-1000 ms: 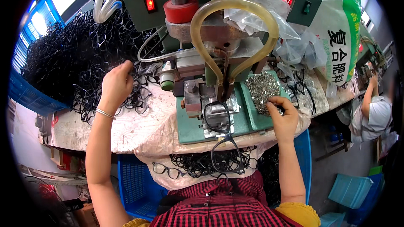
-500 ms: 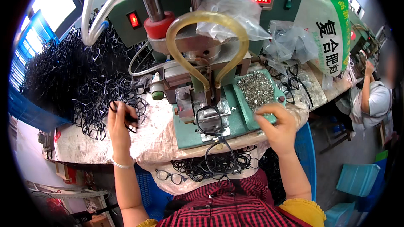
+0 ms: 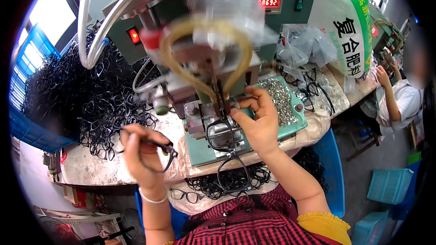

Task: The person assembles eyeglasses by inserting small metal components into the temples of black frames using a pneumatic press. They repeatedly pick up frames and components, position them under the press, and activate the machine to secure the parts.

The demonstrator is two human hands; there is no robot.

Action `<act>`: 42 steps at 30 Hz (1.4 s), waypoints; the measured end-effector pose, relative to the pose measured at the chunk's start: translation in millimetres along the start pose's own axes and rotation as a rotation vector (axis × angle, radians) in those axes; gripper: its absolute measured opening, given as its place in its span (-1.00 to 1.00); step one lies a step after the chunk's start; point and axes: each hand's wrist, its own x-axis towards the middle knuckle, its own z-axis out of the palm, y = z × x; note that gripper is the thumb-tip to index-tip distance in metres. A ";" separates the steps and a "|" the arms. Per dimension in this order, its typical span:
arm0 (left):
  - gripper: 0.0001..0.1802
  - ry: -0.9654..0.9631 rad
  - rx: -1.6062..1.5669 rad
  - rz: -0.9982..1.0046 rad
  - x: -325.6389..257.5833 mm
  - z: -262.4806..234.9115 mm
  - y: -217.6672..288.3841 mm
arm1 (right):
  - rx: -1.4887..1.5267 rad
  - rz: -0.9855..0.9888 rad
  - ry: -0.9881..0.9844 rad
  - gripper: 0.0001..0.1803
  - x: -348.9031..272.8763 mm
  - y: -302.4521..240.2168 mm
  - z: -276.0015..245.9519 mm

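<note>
My left hand (image 3: 143, 154) is closed around a black eyeglass frame (image 3: 170, 153), held left of the green press (image 3: 197, 149). My right hand (image 3: 260, 120) is at the press's narrow upright tool (image 3: 221, 102), thumb and fingertips drawn together against it. Anything tiny between those fingers is too small to make out. Another black eyeglass frame (image 3: 234, 186) sits under the tool, one rim on the metal fixture and the other hanging over the front edge. Right of my right hand, small metal pieces (image 3: 282, 104) fill a green tray (image 3: 297, 120).
Black frames are heaped at the left (image 3: 97, 95), beside a blue crate (image 3: 34, 124). More frames (image 3: 204, 183) lie along the cloth before me. A yellowish hose (image 3: 247, 59) loops over the press. A white sack (image 3: 349, 41) stands back right; a person (image 3: 399, 100) sits farther right.
My left hand has moved right from beside the heap, bringing a black eyeglass frame. My right hand has gone from the tray of metal pieces to the press tool. The view has shifted slightly.
</note>
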 end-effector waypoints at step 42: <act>-0.76 -0.232 0.424 -0.581 -59.4 -73.7 -34.4 | -1.273 -0.323 -0.263 -0.89 2.6 43.3 -59.4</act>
